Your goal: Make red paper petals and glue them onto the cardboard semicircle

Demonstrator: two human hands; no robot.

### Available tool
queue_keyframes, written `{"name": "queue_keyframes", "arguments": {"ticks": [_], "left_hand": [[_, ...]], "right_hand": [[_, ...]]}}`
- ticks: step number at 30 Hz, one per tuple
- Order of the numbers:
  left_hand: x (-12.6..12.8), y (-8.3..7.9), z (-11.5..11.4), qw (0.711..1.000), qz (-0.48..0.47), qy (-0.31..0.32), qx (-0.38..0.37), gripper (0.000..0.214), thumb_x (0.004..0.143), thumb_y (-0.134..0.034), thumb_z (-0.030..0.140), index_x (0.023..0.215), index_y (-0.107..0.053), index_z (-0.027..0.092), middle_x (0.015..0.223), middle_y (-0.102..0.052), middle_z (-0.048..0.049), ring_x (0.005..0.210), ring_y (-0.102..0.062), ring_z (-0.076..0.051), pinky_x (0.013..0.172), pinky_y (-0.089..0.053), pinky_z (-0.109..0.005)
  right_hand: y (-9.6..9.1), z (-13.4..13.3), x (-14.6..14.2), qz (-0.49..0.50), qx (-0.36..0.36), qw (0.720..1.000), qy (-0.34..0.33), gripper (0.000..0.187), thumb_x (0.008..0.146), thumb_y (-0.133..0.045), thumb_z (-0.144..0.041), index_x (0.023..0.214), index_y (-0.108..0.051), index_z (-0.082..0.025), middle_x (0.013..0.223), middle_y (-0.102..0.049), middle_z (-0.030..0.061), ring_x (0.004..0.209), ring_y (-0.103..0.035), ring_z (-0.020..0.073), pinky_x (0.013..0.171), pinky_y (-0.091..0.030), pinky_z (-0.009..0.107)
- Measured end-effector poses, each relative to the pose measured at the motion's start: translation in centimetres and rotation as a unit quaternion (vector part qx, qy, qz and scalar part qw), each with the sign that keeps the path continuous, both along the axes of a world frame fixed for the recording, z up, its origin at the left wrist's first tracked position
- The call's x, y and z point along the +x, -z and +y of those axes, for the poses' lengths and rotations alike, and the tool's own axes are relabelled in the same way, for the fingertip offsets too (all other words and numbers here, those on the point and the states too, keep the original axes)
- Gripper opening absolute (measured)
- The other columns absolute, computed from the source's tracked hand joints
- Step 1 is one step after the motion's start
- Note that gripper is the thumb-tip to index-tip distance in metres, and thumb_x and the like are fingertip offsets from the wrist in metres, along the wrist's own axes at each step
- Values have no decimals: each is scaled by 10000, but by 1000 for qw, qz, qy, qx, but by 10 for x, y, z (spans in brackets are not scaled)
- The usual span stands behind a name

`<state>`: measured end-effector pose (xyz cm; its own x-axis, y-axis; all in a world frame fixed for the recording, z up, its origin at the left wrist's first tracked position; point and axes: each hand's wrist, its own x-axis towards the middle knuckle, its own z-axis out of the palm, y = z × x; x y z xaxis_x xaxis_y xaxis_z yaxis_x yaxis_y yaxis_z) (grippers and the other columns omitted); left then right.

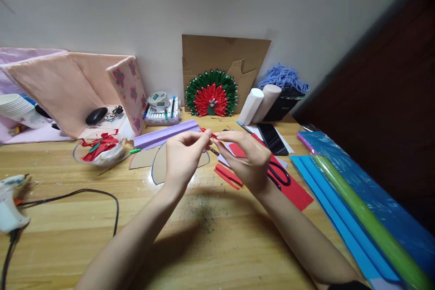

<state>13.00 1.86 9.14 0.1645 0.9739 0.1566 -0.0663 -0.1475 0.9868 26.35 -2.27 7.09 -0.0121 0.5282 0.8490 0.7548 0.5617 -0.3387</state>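
Note:
Both hands meet over the middle of the table, pinching a small red strip [213, 135], apparently crepe paper, between their fingertips. My left hand [185, 156] is closed on its left end, and my right hand [248, 156] closes on its right side. Most of the strip is hidden by the fingers. Cut red strips [228, 176] lie below the right hand. Black-handled scissors [280, 174] rest on a red paper sheet [299, 195] beside that hand. Behind the left hand are cardboard shapes outlined in blue [158, 165] and a lilac folded paper [163, 135].
A cardboard panel [207, 52] with a green and red paper fan [212, 95] leans on the wall. At left are a glue gun [12, 204], its cable, and a bowl of red scraps [102, 149]. Blue sheets [340, 217] and a green roll [367, 222] line the right edge.

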Motion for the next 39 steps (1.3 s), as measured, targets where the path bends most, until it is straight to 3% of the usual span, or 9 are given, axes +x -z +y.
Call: {"name": "queue_keyframes", "arguments": {"ticks": [9,17,29,35,39], "left_hand": [[1,-1,0,1000,6,-2,-4,254,698,-692,388,651,-699,138,607,-665,-28,561,-579,-106,545,-450,-207],[-1,-3,2,999,-6,48,-3,251,668,-727,374,705,-691,128,660,-662,-27,624,-588,-111,616,-459,-211],[-1,-1,3,999,-11,31,-3,246,673,-719,366,666,-669,125,619,-640,-17,599,-578,-108,602,-453,-213],[0,-2,2,998,3,59,-10,242,677,-714,361,681,-685,122,653,-667,-34,625,-598,-119,630,-467,-223],[0,-3,0,998,21,56,-12,221,664,-724,341,704,-702,125,671,-684,-40,639,-607,-127,628,-473,-227]], "right_hand": [[2,3,-2,32,36,999,-2,175,776,-620,-66,876,-620,-210,816,-709,24,794,-671,160,757,-551,302],[-2,2,0,106,-13,994,0,120,774,-635,-104,848,-632,-199,790,-697,21,744,-664,155,697,-562,294],[1,5,-2,165,-37,985,-27,132,772,-653,-126,881,-636,-200,833,-688,20,768,-670,156,708,-580,308],[1,6,-3,226,-65,971,-52,127,761,-667,-134,865,-628,-196,809,-679,8,761,-672,149,714,-580,297],[1,6,-2,215,-66,973,-46,110,771,-651,-132,855,-629,-199,809,-673,13,756,-663,151,718,-574,310]]}}
